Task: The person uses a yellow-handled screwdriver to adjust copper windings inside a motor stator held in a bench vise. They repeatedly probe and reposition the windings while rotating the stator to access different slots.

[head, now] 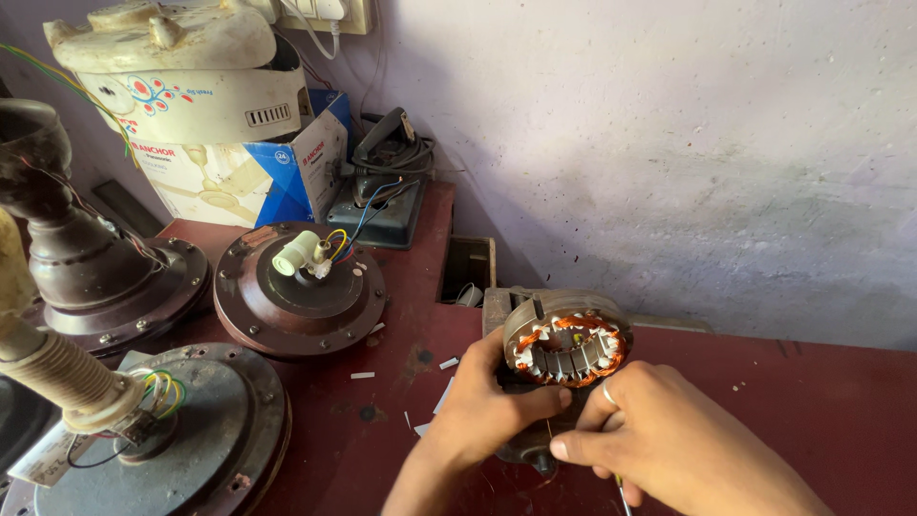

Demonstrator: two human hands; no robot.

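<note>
On red workbench (pixel 783 401), both hands (pixel 497 406) (pixel 659 440) clasp motor stator (pixel 565 346).

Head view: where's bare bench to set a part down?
Bare red benchtop right of the right hand, up to the wall. A narrower strip runs between the brown fan motor and the left hand, littered with white scraps. The left side is crowded with fan motors and boxes.

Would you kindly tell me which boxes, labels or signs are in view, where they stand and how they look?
Cardboard box: back left of the table against the wall, rectangular, white and blue with a printed fan picture.
Cream box: on top of the cardboard box, off-white with red and blue flower marks and a small vent.
No screens or signs.
</note>
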